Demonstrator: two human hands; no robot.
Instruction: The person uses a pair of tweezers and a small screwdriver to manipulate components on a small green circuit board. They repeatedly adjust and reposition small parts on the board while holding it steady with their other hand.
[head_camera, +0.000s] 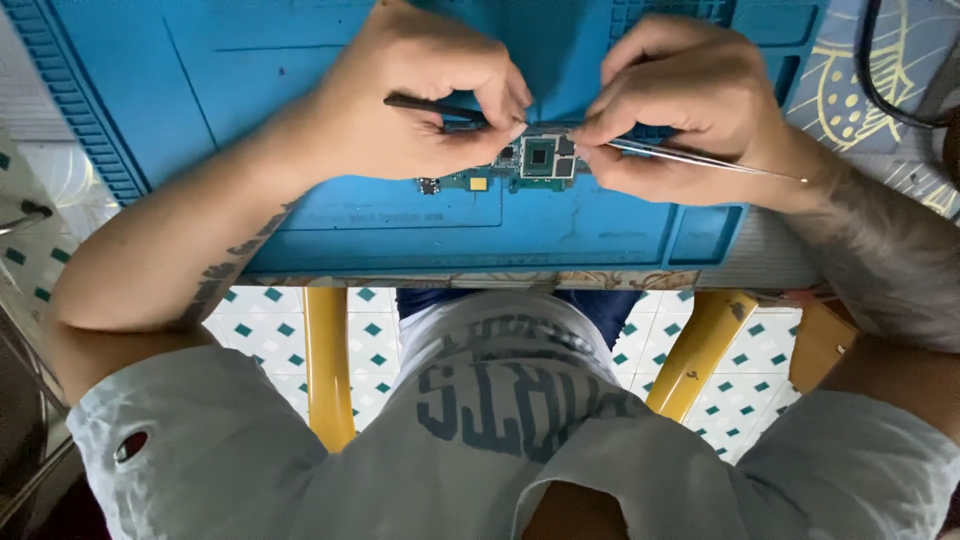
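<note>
A small green circuit board (505, 170) lies flat on the blue silicone repair mat (330, 215), near the mat's middle and just under both hands. A square dark chip in a metal frame shows on the board's right part, with a small yellow component further left.

The left hand (400, 100) rests over the board's upper left, its grip closed on a thin black tool (430, 105), probably a spudger, pinched between thumb and forefinger with the tip pointing in toward the chip area. The right hand (680, 100) comes in from the other side, its grip clamped on fine metal tweezers (700, 158); their long shaft trails out to the right past the wrist, while the tips are hidden behind the fingers at the board's right edge, so I cannot tell what they touch.

To my eye, work this fine wants both wrists planted on the mat, as they look to be, and the black tool steadying the board while the tweezers move lightly, so nothing nearby gets scraped.

The mat covers most of the counter (780, 262), which has yellow legs (328, 365). Below is a white floor with teal diamonds (260, 330), and a dark cable (890, 90) curls at the upper right.
</note>
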